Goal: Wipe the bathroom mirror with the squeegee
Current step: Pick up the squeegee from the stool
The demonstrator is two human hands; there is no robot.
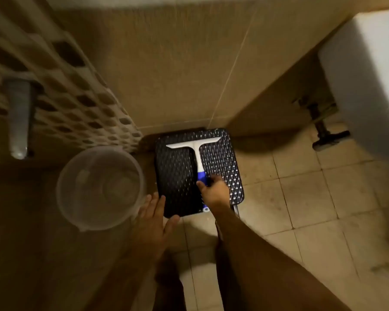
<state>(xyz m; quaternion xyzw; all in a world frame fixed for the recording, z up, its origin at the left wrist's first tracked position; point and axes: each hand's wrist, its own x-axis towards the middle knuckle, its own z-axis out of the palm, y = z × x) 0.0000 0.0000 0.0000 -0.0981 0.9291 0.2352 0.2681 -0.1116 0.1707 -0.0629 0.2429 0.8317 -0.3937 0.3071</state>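
A squeegee (196,151) with a white blade and a blue handle lies on top of a black woven stool (220,162) against the tiled wall. Its blade points toward the wall. My right hand (213,190) reaches down onto the blue handle, thumb on its left side and fingers curling over the right side. My left hand (154,215) hovers with straight, spread fingers beside the stool's near left corner, holding nothing. No mirror is in view.
A clear round plastic bucket (100,187) stands on the floor left of the stool. A beige lattice laundry basket (61,97) fills the upper left. A white basin (366,86) and its drain pipe (321,129) are at the right. Beige floor tiles (301,198) spread to the right.
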